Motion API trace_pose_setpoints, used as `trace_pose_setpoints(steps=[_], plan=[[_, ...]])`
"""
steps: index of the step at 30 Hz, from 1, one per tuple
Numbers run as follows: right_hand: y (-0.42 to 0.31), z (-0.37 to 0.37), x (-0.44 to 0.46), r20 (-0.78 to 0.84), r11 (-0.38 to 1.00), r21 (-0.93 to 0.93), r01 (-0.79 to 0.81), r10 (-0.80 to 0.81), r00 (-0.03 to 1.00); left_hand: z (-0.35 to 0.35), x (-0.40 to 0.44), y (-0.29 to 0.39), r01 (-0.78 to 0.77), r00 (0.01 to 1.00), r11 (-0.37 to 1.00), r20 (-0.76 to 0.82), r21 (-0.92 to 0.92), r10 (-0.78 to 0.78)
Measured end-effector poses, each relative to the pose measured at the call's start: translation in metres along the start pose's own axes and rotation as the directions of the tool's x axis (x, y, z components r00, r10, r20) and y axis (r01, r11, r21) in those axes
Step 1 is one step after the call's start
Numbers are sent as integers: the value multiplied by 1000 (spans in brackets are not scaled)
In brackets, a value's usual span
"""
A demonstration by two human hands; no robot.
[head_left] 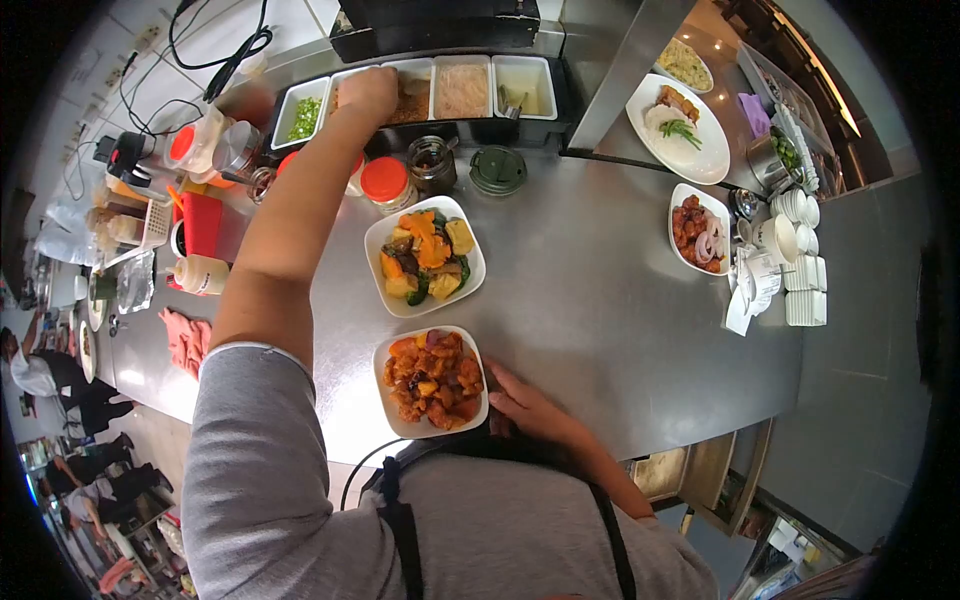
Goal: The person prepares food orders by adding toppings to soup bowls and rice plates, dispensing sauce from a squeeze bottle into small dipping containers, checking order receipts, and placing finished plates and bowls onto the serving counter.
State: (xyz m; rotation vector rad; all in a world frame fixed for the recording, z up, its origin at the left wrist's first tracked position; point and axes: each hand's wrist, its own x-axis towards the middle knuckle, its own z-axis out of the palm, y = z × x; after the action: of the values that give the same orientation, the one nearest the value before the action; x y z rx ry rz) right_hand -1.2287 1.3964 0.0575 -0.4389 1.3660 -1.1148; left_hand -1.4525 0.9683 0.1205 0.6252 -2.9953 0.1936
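Observation:
My left hand (pixel 366 94) reaches over the row of white containers at the back, fingers curled down into one; what they pinch is hidden. Beside it sit a container of chopped green onion (pixel 306 118) and one of brown crumbly topping (pixel 411 100). My right hand (pixel 532 405) lies by the near bowl with fingers spread, close to its right rim; whether it touches is unclear. That white bowl (pixel 380 372) holds glossy orange-red chunks of food (pixel 433 382). Behind it stands a square white bowl (pixel 374 262) of mixed vegetables (pixel 430 255).
Jars, one with a red lid (pixel 385 179) and one dark (pixel 432 165), line the back by a green lid (pixel 498 171). A filled white dish (pixel 700 230) sits right, near stacked small dishes (pixel 806 290). Pink gloves (pixel 186 340) lie left. Several people (pixel 80 385) stand beyond.

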Motion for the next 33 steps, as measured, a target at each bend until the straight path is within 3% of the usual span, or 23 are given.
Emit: trace_pose_setpoints(steps=[1, 4, 6, 10, 12, 14, 15, 16, 18, 21, 25, 26, 29, 32, 33], plan=[[0, 5, 2, -7, 1000, -18, 0, 0, 1000, -3, -1, -2, -64, 998, 996, -22, 60, 65], [22, 19, 11, -135, 950, -236, 204, -239, 962, 0, -3, -15, -185, 980, 969, -50, 163, 195], [27, 23, 13, -176, 961, -235, 145, -189, 966, 5, -7, -14, -195, 979, 972, -33, 133, 201], [9, 27, 3, -247, 978, -204, 32, -83, 965, -8, -20, -4, -1, 986, 998, 167, -69, 12], [15, 21, -7, -292, 941, -257, 218, -291, 911, -1, -13, -8, 149, 971, 970, 215, -191, -107], [10, 10, -24, -337, 949, -171, 266, -310, 889, -7, -7, -19, 208, 951, 949, 278, -237, -139], [-6, 6, -40, -356, 974, -49, 222, -225, 907, -11, -5, -26, 238, 938, 937, 311, -257, -153], [-19, 1, -52, -364, 981, 75, 176, -137, 921, -14, -5, -32, 254, 935, 921, 319, -296, -155], [-33, -16, -63, -373, 964, 129, 231, -169, 912, -18, -6, -42, 285, 928, 885, 337, -369, -159], [-74, -31, -55, -444, 954, 86, 288, -223, 868, -5, -9, -54, 297, 955, 862, 143, -410, -262], [-119, -54, -17, -492, 923, 59, 380, -304, 816, -19, -31, -74, 201, 980, 718, 138, -666, -146], [-124, -60, -5, -480, 907, 74, 415, -332, 812, -10, -34, -80, 136, 991, 587, 104, -798, -88], [-144, -64, 20, -502, 914, 58, 401, -320, 803, -33, -77, -75, 35, 995, 259, 57, -965, 78], [-147, -68, 35, -469, 922, 43, 386, -322, 822, -68, -137, -56, -120, 969, 278, -51, -953, 242], [-148, -67, 38, -458, 922, 50, 383, -320, 829, -86, -159, -43, -120, 975, 418, -27, -900, 221]])
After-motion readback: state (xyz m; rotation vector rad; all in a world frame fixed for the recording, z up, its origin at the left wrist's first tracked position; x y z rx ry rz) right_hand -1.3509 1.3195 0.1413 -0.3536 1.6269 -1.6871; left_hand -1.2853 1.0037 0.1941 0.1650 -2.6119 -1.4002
